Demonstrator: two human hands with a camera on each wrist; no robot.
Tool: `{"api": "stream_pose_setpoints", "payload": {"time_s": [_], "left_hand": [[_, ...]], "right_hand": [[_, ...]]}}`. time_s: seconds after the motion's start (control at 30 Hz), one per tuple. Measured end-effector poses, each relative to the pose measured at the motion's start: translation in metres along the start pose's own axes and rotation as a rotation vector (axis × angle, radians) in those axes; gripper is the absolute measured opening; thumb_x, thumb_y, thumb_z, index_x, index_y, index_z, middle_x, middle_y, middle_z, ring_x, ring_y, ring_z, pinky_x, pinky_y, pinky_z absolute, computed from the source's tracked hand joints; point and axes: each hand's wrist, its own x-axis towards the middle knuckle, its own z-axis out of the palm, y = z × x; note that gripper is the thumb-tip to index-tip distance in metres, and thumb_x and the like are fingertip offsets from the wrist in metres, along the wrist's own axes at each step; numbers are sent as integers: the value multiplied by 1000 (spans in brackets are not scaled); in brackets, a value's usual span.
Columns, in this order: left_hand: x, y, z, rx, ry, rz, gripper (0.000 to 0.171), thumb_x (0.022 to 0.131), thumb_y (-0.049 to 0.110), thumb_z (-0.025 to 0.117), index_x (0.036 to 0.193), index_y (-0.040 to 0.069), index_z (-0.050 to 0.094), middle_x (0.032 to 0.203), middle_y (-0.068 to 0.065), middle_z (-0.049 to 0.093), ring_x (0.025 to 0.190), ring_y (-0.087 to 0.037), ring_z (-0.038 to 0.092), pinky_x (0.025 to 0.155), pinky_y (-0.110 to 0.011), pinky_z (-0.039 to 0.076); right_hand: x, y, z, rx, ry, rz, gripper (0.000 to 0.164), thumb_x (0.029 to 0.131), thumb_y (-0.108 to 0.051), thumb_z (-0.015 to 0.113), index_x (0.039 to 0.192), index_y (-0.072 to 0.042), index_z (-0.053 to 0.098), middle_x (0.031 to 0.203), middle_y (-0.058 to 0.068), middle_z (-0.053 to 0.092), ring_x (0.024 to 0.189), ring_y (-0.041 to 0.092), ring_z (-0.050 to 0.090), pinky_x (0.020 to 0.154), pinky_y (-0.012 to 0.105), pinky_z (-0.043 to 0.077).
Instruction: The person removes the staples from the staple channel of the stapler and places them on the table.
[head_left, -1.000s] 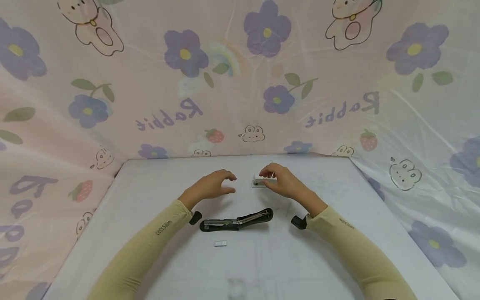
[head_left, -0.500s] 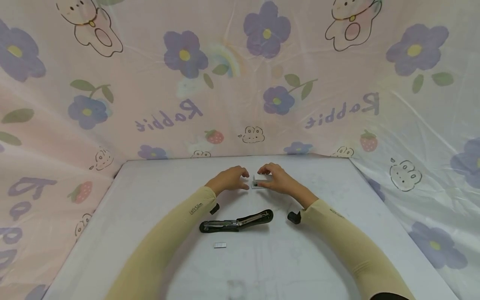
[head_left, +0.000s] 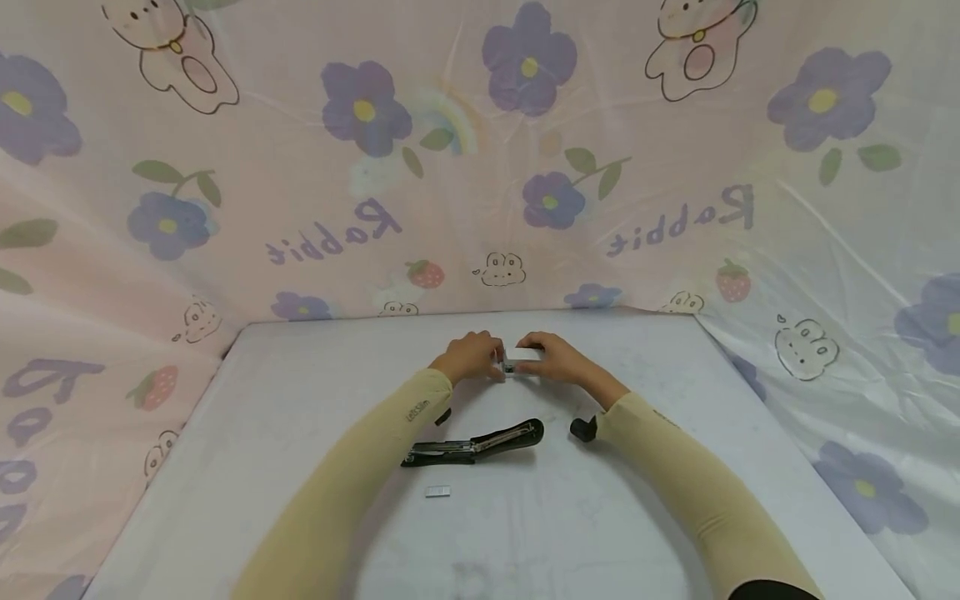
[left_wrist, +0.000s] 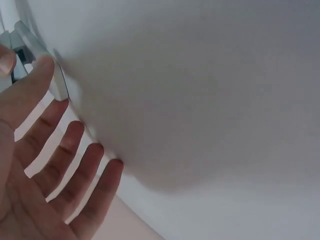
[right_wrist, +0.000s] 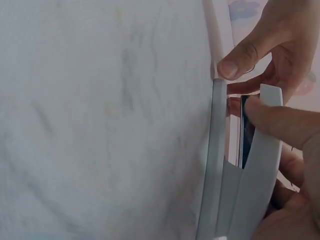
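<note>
A white stapler point(head_left: 525, 356) lies near the far side of the table, between both hands. My right hand point(head_left: 561, 358) grips its right part; in the right wrist view the thumb presses beside a dark slot in the curved upper arm point(right_wrist: 260, 170), and fingers curl behind it. At the left end, my left hand point(head_left: 472, 357) pinches the stapler with thumb and index finger; its other fingers point(left_wrist: 95, 170) extend loosely in the left wrist view. Nearer lies a black stapler point(head_left: 510, 435), unfolded, with its metal channel showing; the left sleeve covers its left tip.
A small silvery strip of staples point(head_left: 437, 492) lies in front of the black stapler. The white table point(head_left: 600, 517) meets a flower-printed curtain point(head_left: 450, 208) at the back and sides. A dark wrist camera point(head_left: 583, 429) juts from the right sleeve.
My left hand has moved right and now pinches the white stapler's left end. The right hand has stayed on the stapler, shifting only slightly. The black stapler and staples have not moved.
</note>
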Motion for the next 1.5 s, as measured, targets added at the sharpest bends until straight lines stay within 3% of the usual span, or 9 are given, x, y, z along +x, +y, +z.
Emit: {"api": "stream_pose_setpoints", "payload": {"time_s": [0.27, 0.5, 0.7, 0.77, 1.03, 1.23, 1.5], "left_hand": [[-2, 11, 3, 10, 46, -97, 34, 92, 41, 87, 115, 19, 73, 122, -3, 68, 111, -27, 63, 96, -51, 54], [0, 15, 2, -27, 60, -112, 32, 91, 36, 89, 111, 17, 75, 123, -4, 69, 112, -29, 65, 98, -51, 54], [-1, 19, 1, 7, 54, -111, 34, 91, 36, 89, 115, 15, 75, 123, -4, 68, 111, -29, 65, 98, -51, 54], [-1, 19, 0, 8, 55, -109, 34, 91, 36, 89, 114, 15, 75, 123, -4, 68, 111, -29, 65, 97, -51, 54], [1, 14, 5, -18, 72, -114, 34, 90, 37, 90, 113, 17, 76, 125, -3, 70, 110, -28, 65, 98, -52, 54], [-2, 17, 3, -25, 76, -111, 34, 90, 36, 90, 114, 16, 76, 126, -5, 70, 110, -28, 65, 99, -51, 53], [-4, 17, 4, -21, 77, -108, 34, 90, 36, 90, 114, 16, 76, 121, -4, 69, 106, -26, 63, 97, -49, 53]], "right_hand": [[0, 0, 1, -1, 5, 41, 52, 99, -32, 81, 140, -3, 68, 142, 16, 66, 137, 38, 58, 116, 55, 44], [-2, 4, -2, -4, 33, 64, 53, 98, -33, 82, 141, -5, 68, 144, 15, 66, 139, 37, 57, 118, 54, 42], [-11, 12, -9, 223, 82, 152, 65, 98, -41, 80, 151, -9, 60, 161, 14, 52, 150, 36, 46, 122, 56, 37], [-12, 13, -10, 253, 94, 148, 65, 99, -41, 80, 152, -9, 60, 162, 15, 50, 151, 36, 45, 122, 56, 37], [-14, 9, -19, 184, 121, 36, 53, 101, -25, 78, 145, 0, 62, 145, 21, 62, 131, 38, 61, 113, 54, 48], [-22, 10, -36, 129, 145, -42, 44, 100, -19, 80, 137, 1, 65, 130, 18, 69, 120, 38, 66, 112, 56, 48], [-38, 20, -54, 120, 165, 0, 38, 103, -21, 76, 134, -2, 65, 130, 18, 68, 124, 40, 65, 111, 58, 48]]}}
